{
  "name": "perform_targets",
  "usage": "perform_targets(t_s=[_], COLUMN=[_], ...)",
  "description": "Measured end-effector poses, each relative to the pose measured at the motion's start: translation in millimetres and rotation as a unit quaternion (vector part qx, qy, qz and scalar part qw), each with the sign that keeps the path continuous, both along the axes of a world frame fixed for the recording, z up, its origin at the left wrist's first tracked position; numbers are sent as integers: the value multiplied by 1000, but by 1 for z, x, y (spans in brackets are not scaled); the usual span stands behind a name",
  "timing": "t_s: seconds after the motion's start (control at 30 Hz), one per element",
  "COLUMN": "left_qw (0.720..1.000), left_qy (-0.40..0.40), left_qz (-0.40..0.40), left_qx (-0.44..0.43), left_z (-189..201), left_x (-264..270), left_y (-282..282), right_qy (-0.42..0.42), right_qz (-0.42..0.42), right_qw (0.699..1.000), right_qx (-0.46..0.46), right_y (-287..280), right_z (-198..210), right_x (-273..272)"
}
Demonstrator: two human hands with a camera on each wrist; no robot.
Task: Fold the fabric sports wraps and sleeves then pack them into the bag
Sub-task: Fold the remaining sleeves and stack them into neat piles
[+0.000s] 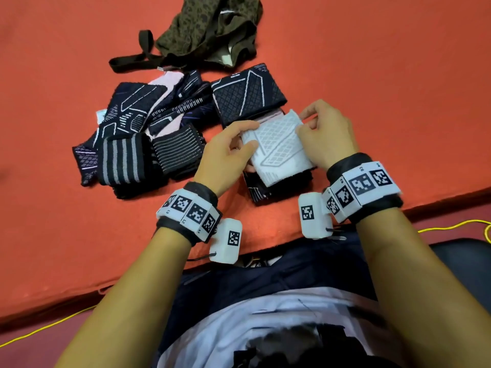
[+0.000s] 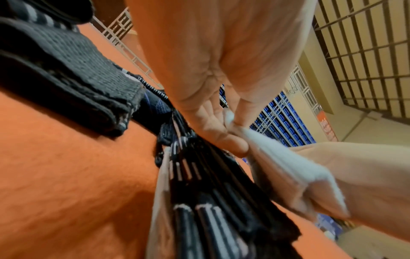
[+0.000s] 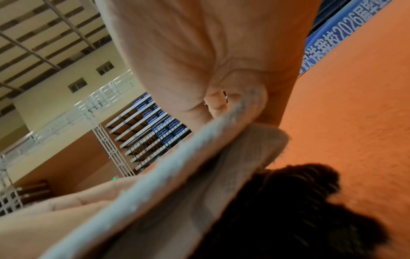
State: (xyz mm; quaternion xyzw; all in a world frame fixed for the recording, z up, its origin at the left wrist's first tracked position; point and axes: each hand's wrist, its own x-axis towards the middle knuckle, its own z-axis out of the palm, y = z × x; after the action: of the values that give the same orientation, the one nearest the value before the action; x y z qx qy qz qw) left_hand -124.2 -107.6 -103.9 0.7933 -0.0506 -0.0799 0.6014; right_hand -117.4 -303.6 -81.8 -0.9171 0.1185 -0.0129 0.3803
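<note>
an orange felt surface [image 1: 372, 62] carries everything. a camouflage bag [image 1: 212, 25] lies at its far side. nearer, dark patterned wraps [image 1: 138, 144] lie heaped left, with a folded stack [image 1: 255, 192] at right.

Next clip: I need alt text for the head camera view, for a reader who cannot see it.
Both hands, left hand and right hand, pinch a white patterned sleeve over dark folded pieces on an orange surface. To the left lies a pile of dark wraps and sleeves; beyond it sits a camouflage bag.
</note>
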Motion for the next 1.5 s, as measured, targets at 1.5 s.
perform_targets(t_s=[1.5], left_qw=[923], left_qy=[-68], left_qz=[110], left_qx=[361], left_z=[69], left_x=[80], left_y=[149], right_qy=[-52], right_qz=[337], right_qw=[914], right_qx=[-222], right_y=[186], right_z=[52], right_x=[98])
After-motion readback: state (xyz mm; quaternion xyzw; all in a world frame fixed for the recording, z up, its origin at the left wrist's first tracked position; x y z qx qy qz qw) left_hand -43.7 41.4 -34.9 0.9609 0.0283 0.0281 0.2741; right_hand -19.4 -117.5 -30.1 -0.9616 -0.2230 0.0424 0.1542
